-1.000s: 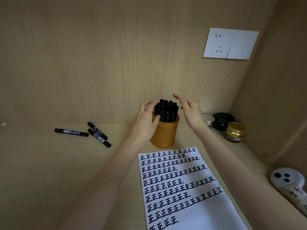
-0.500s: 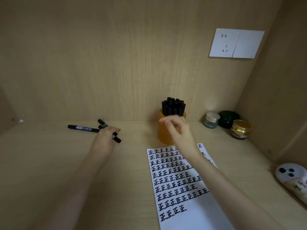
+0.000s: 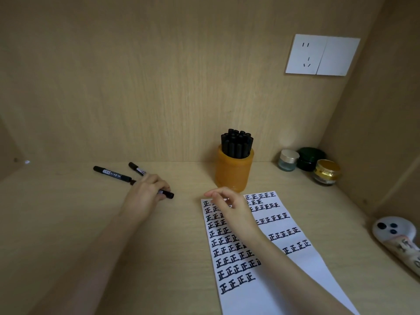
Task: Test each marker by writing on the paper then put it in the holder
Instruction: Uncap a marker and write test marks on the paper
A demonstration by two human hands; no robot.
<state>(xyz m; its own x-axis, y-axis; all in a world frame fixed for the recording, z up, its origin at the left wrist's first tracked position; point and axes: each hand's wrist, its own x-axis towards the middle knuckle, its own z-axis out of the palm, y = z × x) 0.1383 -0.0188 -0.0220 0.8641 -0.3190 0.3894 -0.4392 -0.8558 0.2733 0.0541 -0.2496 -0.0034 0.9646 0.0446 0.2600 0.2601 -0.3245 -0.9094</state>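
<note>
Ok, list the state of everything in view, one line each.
Left hand: grips a capped marker.
Right hand: empty, fingers loosely curled.
Loose markers: two, capped, lying flat.
Holder: upright, packed full.
Paper: flat, mostly written over.
Three jars: lidded.

Light wood-grain bench (image 3: 68,235), with the same laminate on the far wall (image 3: 159,76) and right wall (image 3: 386,133). White socket (image 3: 304,54) sits upper right on the far wall, a blank plate (image 3: 338,56) touching its right side. Three small jars (image 3: 288,160) in the far right corner. Dim warm light.
</note>
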